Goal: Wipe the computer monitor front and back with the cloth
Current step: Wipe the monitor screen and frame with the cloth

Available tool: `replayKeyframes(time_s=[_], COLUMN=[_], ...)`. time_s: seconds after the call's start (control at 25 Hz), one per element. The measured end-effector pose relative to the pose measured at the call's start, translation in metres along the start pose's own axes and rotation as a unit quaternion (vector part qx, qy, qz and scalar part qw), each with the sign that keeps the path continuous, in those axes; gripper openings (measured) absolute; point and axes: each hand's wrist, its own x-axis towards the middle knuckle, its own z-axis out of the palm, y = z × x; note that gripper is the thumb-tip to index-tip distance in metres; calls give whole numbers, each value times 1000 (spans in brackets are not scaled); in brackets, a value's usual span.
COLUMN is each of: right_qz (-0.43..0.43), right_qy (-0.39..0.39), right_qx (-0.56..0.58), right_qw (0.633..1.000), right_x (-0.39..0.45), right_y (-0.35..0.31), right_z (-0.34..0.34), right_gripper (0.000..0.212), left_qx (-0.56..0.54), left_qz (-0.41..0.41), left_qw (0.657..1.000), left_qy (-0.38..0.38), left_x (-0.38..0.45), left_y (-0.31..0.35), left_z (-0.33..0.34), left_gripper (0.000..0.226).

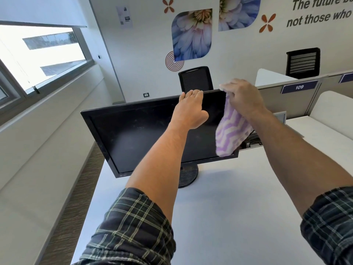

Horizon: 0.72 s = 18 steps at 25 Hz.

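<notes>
A black computer monitor (133,134) stands on a round black base (188,176) on the white desk (219,217), its dark screen facing me. My left hand (191,109) grips the top edge of the monitor, fingers curled over it. My right hand (243,98) holds a purple and white striped cloth (230,132) at the monitor's top right corner. The cloth hangs down over the right side of the screen.
A grey desk partition (286,98) with a "109" label runs behind the monitor on the right. A black office chair (195,78) stands beyond the monitor, another (302,63) at the far right. A window and ledge (47,96) line the left side.
</notes>
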Motion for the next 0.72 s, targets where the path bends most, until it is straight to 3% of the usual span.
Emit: replayKeyframes(time_s=[0.16, 0.32, 0.44, 0.52, 0.72], right_qz=[-40, 87, 207, 249, 307], right_qy=[-35, -19, 66, 148, 229], right_qx=[-54, 2, 0, 57, 195], right_qw=[997, 996, 976, 955, 903], right_x=[-10, -15, -20, -29, -39], right_y=[24, 41, 51, 46, 14], right_z=[-2, -7, -11, -6, 39], right_gripper=[41, 56, 33, 15, 28], left_qx=[14, 31, 28, 23, 21], left_qz=[13, 19, 17, 16, 15], left_qw=[1000, 999, 999, 1000, 1000], left_qy=[-10, -18, -19, -15, -13], left_x=[2, 5, 4, 2, -1], left_y=[-4, -5, -6, -6, -2], left_z=[1, -2, -4, -5, -5], left_gripper=[76, 75, 74, 74, 74])
